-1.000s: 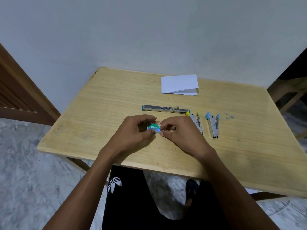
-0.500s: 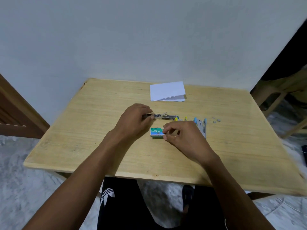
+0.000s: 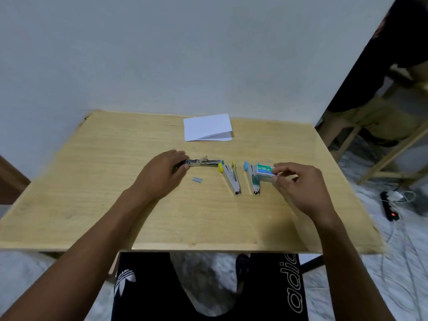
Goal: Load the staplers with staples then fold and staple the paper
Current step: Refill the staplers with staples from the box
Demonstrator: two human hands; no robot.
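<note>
Gripping the left end of a long silver metal stapler with a green tip (image 3: 203, 162), the left hand (image 3: 162, 174) curls its fingers and thumb round the tool, which lies opened out flat and lengthwise on the pale wooden tabletop (image 3: 92, 181). The right hand (image 3: 298, 181) pinches a small green-and-white cardboard staple box (image 3: 265, 170) between thumb and fingertips, at the right of the row of tools. The box overlaps the small silver stapler with a blue cap (image 3: 251, 179) in this view; whether the two touch cannot be told. Just to the left of that one lies a small silver stapler with a yellow cap (image 3: 230, 177). Both small staplers are hinged open in a narrow V, with their hinges toward the person. A short grey strip of staples (image 3: 197, 180) lies loose on the wood, just beside the left hand and nearer the person than the long stapler. A folded sheet of white paper (image 3: 207, 130) rests by the far edge, well apart from both hands. On the floor to the right sits a black power strip (image 3: 391, 205) with a red light.
</note>
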